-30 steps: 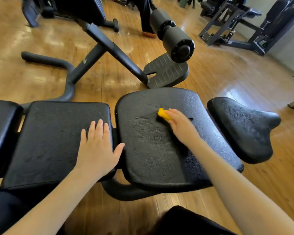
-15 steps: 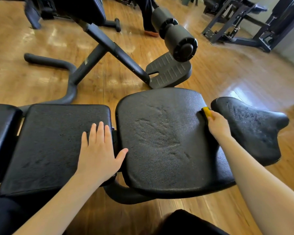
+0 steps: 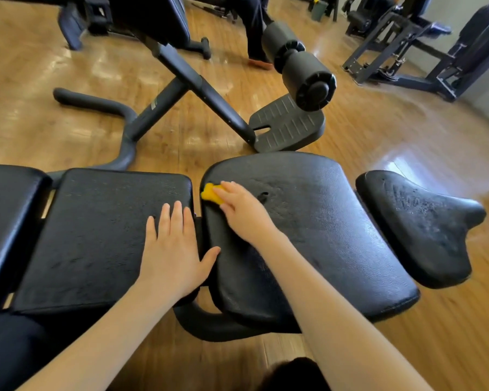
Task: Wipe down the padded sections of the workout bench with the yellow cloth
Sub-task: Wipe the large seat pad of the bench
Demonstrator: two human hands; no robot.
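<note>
The yellow cloth (image 3: 211, 193) is pressed flat under the right hand (image 3: 242, 211), its grip closed on it, at the middle pad's (image 3: 322, 221) left edge; unwiped padding is judged rightward; the left hand (image 3: 171, 249) lies spread.

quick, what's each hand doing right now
Left hand: open, flat on the middle pad.
Right hand: pressing the yellow cloth on the wide pad.

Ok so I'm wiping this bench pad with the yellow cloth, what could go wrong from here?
The yellow cloth sits at the wide pad's left edge, beside the gap to the flat pad; the right hand might push it into that gap. The left hand rests on the flat pad, thumb bridging the gap, so it could get bumped. The small end pad may get skipped.
</note>
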